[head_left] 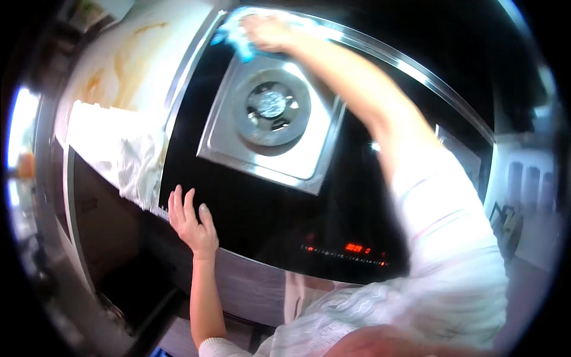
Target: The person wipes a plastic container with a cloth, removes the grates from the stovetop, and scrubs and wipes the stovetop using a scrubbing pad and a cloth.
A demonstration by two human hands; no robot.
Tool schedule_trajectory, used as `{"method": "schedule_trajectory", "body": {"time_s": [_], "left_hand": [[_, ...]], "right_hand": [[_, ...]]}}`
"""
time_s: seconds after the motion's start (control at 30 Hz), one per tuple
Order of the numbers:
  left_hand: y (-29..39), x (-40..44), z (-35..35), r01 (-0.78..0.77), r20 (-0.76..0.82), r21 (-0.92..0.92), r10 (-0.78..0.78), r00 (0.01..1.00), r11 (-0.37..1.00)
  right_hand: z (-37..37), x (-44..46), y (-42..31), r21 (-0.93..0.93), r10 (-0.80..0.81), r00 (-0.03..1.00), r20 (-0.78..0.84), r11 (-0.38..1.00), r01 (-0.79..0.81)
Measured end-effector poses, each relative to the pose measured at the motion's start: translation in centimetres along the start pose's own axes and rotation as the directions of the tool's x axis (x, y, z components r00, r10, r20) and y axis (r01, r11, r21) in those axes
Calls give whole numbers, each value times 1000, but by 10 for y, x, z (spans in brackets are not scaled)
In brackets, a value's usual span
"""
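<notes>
At the far left corner of the black glass cooktop [250, 214], my right hand [264, 33] presses a blue and white cloth [241, 49] down by the metal edge trim. The hand is slightly blurred, and its fingers are bent over the cloth. My left hand [193, 229] rests at the cooktop's front left edge, fingers spread and holding nothing. Between the two hands sits a square steel plate [223, 146] with a round ring burner [245, 122] in its middle. The cloth lies just beyond the plate's far left corner.
A crumpled white cloth [140, 163] hangs at the front of the left counter. Brown stains [122, 65] mark the pale surface behind it. Red digits glow on the control panel [357, 247] at the front right. Metal trim [410, 72] borders the cooktop's back.
</notes>
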State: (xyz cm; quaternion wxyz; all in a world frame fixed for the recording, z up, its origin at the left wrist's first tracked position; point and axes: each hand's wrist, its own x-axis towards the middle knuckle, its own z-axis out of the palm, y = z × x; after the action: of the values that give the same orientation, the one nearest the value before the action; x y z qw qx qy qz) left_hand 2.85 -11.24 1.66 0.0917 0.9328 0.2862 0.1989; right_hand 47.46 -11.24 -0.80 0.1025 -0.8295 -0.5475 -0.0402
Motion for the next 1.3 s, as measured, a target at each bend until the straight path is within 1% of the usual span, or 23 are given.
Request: {"method": "schedule_trajectory", "body": {"time_s": [0.03, 0.07, 0.13, 0.2, 0.27, 0.33, 0.37, 0.4, 0.47, 0.5, 0.53, 0.6, 0.67, 0.7, 0.73, 0.77, 0.87, 1.0, 1.07, 1.13, 1.17, 1.2, 1.3], "left_hand": [[-1, 0, 0, -9, 8, 12, 9, 1000, 1000], [-3, -2, 2, -21, 6, 10, 21, 1000, 1000], [-2, -2, 1, -15, 15, 4, 15, 1000, 1000], [-4, -3, 2, -43, 15, 7, 43, 999, 999], [-7, -3, 3, -60, 3, 10, 60, 998, 998], [-7, -3, 3, -69, -4, 15, 69, 998, 997], [-6, -4, 3, -63, -6, 20, 63, 998, 998], [-6, -4, 2, -58, -8, 24, 58, 998, 998], [-5, -2, 2, -69, -33, 1, 69, 997, 998], [-5, -3, 2, -69, -44, -9, 69, 997, 998], [-4, -4, 2, -63, -43, -8, 62, 997, 998], [-3, -2, 2, -47, -44, 16, 47, 998, 999], [-3, -1, 3, -45, -59, 10, 45, 997, 999], [-3, 1, 4, -48, -61, -3, 48, 997, 999], [-4, 1, 3, -53, -63, -12, 52, 997, 999], [-3, 0, 3, -35, -63, 4, 35, 997, 999], [-5, -3, 4, -3, -62, 9, 4, 998, 1000], [-7, -2, 5, 29, -55, -3, -29, 998, 1000], [-6, 0, 3, 42, -51, -21, -43, 998, 999], [-6, 0, 2, 65, -47, -35, -66, 997, 997], [-5, 1, 0, 71, -45, -30, -72, 996, 997], [-5, 2, -2, 74, -42, -28, -76, 996, 997], [-8, 1, -1, 82, -53, -80, -87, 995, 993]], "right_hand": [[-1, 0, -2, 66, -25, 998, -62, 997, 29], [-10, -5, -6, 15, 6, 1000, 14, 1000, -6], [-17, -42, 10, 58, -85, 995, -58, 994, 88], [-19, -94, 47, 69, -99, 994, -50, 992, 103], [-45, -175, 86, 21, -14, 998, 54, 1000, 13], [-84, -274, 123, -18, 66, 993, 97, 998, -65], [-101, -320, 139, -74, 183, 971, 156, 982, -173], [-122, -364, 151, -109, 295, 934, 202, 955, -278], [-146, -445, 179, -111, 412, 889, 198, 911, -397], [-162, -459, 174, -146, 570, 782, 252, 821, -552], [-168, -463, 173, -120, 642, 733, 225, 765, -633], [-157, -452, 172, -114, 680, 706, 198, 732, -672], [-137, -431, 163, -59, 618, 759, 205, 782, -620], [-135, -406, 142, -2, 576, 790, 211, 808, -589], [-118, -385, 141, 42, 481, 861, 165, 869, -493], [-114, -354, 128, 44, 396, 901, 175, 911, -409], [-81, -255, 108, 73, 86, 988, 131, 993, -96], [-55, -128, 62, 59, -96, 993, 64, 994, 92], [-45, -77, 43, 142, -125, 990, 69, 983, 114], [-35, -31, 18, 150, -67, 994, 92, 987, 52], [-25, -3, 17, -16, -300, 950, -89, 954, 299], [-52, 8, -18, -9, -66, 981, 182, 998, 69], [-20, 42, -35, -25, 70, 972, 225, 998, -66]]}}
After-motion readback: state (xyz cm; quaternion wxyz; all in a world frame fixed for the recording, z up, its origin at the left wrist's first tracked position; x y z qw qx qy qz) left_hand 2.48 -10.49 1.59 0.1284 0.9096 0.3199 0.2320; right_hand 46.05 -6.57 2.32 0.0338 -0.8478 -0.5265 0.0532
